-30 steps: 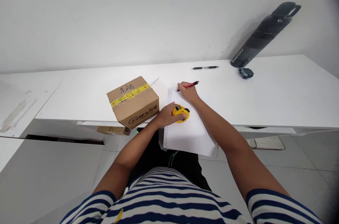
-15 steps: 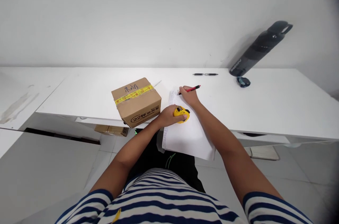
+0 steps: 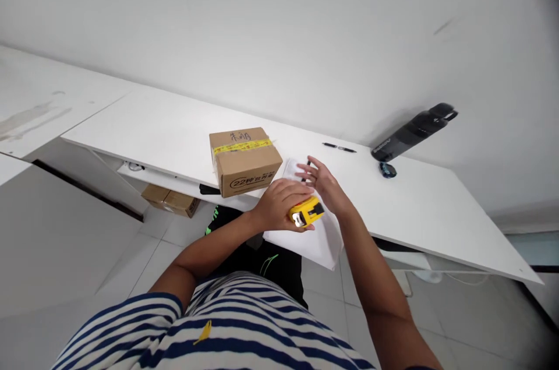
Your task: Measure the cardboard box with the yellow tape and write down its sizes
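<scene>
My left hand is closed around a yellow tape measure, held above the notebook with its metal blade end facing me. No blade is visibly drawn out. Just to the right, my right hand has its fingers spread apart. A short dark piece of a pen shows by those fingers; most of it is hidden, and whether they touch it is unclear. Beneath both hands lies a white notebook, its lower part jutting past the table edge. A taped cardboard box stands left of the notebook.
On the white table, a black pen lies toward the wall. A dark bottle stands at the back right, with a small dark round object in front. Another cardboard box sits below the table.
My right hand has loosened from its writing grip on the red-and-black pen, and its fingers are spread. My left hand has turned the tape measure. The view has tilted.
</scene>
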